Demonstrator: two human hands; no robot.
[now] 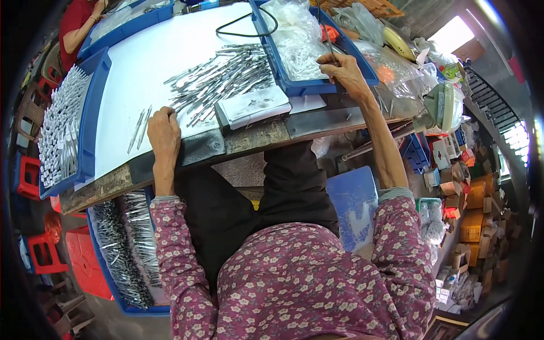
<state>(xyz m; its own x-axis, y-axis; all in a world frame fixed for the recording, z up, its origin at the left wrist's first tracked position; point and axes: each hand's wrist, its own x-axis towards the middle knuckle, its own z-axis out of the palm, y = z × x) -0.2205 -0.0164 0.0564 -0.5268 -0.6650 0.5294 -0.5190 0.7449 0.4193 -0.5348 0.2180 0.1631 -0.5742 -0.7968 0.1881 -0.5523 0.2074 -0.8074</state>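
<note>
On one white-covered wooden tabletop (133, 62) lies one pile of slender silvery metal pieces (224, 79), too many to count. The curled left hand (164, 129) is at its left edge; whether it grips anything cannot be told. At least two similar slender pieces (140, 130) lie just left. The right hand (344, 71) pinches one slim dark rod (330, 47) over one blue plastic tray (309, 88).

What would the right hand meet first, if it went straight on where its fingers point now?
Most likely the white pieces in the blue tray, just left of the right hand. Depth is unclear, so it might pass above them.
</note>
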